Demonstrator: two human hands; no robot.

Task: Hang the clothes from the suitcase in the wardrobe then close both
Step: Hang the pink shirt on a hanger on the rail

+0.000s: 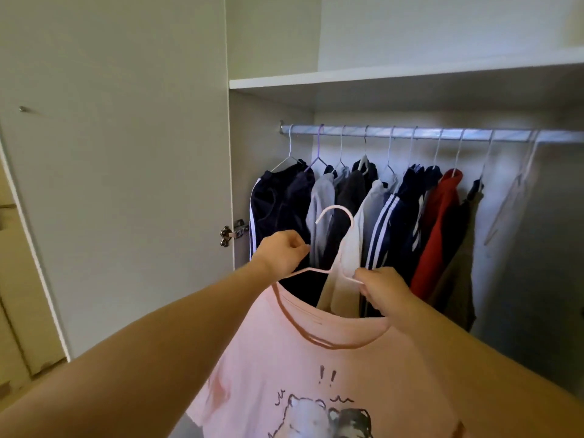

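Note:
A pink T-shirt [316,368] with a cartoon print hangs in front of me, low in the middle. A pale pink hanger [339,216] rises above its collar, hook up. My left hand [282,251] pinches the hanger's left arm by the shirt's left shoulder. My right hand [384,292] grips the hanger's right arm and the collar there. Both are below the wardrobe rail [442,134]. The suitcase is out of view.
Several dark, grey, striped and red garments [373,216] hang on the rail; an empty pale hanger [518,191] hangs at the right. A white shelf [379,77] sits above the rail. The open wardrobe door [126,184] stands at the left.

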